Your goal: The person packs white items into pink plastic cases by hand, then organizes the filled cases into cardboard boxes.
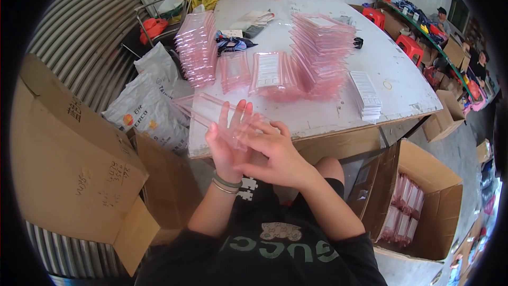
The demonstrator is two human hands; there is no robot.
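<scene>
A clear plastic bag with pinkish edges (206, 107) is held at the table's near edge, slanting up to the left. My left hand (225, 151) supports it from behind, fingers showing through the film and thumb at its near side. Over the bag's right end lies my right hand (278, 153), its fingertips on the plastic; their exact grip is partly hidden. Beyond my hands, a small pile of the same bags (235, 71) lies beside another pile with a white printed card (268, 70) on top. A stack of white printed cards (364, 92) sits to the right.
Tall bag stacks rise at left (197, 47) and right (323, 47) on the white table (402, 85). An open carton (431, 175) holding bundled bags stands at lower right. Large cartons (74, 143) and white sacks (151, 100) crowd the left. Other people (442, 18) sit far right.
</scene>
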